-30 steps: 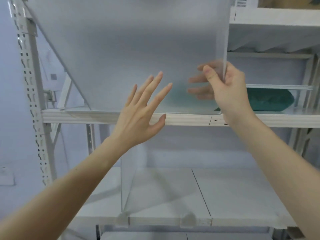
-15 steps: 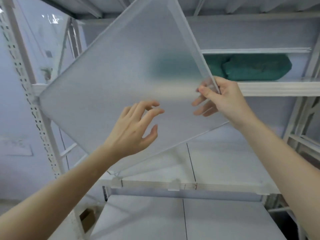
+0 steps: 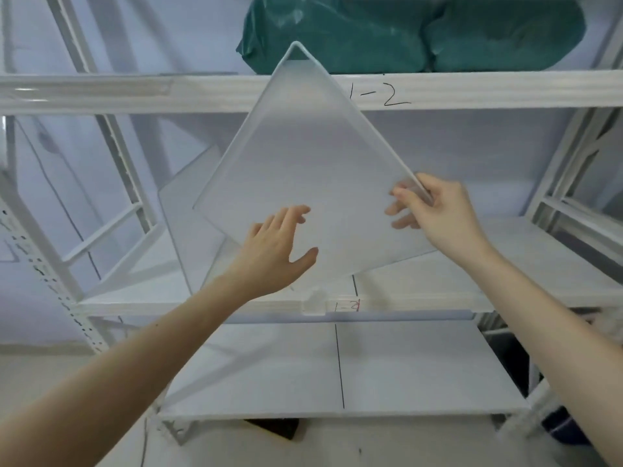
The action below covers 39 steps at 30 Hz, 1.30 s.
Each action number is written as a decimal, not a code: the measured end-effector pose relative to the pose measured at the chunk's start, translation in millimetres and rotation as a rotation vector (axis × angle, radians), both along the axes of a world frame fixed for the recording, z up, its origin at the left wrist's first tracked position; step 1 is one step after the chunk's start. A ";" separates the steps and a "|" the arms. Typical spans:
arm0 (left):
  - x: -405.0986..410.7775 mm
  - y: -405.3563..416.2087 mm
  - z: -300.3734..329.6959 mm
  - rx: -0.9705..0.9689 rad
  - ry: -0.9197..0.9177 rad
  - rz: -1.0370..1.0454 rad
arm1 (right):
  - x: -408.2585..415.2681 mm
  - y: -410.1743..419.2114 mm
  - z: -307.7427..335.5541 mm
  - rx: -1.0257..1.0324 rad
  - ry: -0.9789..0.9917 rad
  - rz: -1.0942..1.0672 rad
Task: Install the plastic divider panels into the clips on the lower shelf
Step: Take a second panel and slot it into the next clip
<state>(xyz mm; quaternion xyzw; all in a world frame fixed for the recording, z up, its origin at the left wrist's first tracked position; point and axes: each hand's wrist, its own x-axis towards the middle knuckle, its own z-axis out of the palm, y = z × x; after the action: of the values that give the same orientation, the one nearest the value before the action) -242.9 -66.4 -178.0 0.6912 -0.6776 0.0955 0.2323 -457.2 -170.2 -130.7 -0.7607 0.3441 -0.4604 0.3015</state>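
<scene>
Frosted divider panel (image 3: 303, 183) now rotated corner-up, lowered before the middle shelf (image 3: 505, 298), right hand (image 3: 435, 214) pinching its right edge, left hand (image 3: 276, 251) open, closer against its face, clip (image 3: 314, 303) just below, green bundle (image 3: 404, 32) above

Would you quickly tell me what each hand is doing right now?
Left hand: open, fingers spread against the divider panel.
Right hand: closed, pinching the panel's right edge.

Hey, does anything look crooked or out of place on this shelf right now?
Yes: the frosted divider panel is tilted corner-up like a diamond, pinched by the right hand, not seated in the clip below it.
</scene>
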 end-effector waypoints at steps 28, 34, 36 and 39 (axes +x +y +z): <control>48.4 -157.3 -65.3 0.344 0.582 0.053 | 151.6 -96.8 -163.1 0.412 0.544 0.191; 56.3 -172.3 -87.3 0.313 0.488 0.114 | 170.0 -109.8 -179.2 0.187 1.052 0.128; 57.1 -175.4 -89.0 0.314 0.412 0.132 | 172.8 -114.2 -182.5 0.123 1.078 0.141; 57.9 -180.4 -86.7 0.309 0.255 0.196 | 176.3 -121.6 -186.4 0.147 1.057 0.162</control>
<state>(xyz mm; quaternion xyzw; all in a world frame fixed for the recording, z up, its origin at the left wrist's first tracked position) -185.0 -246.8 -264.7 0.7876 -0.5790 -0.0755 0.1970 -280.9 -291.9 -317.1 -0.8897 0.4206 0.0352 0.1742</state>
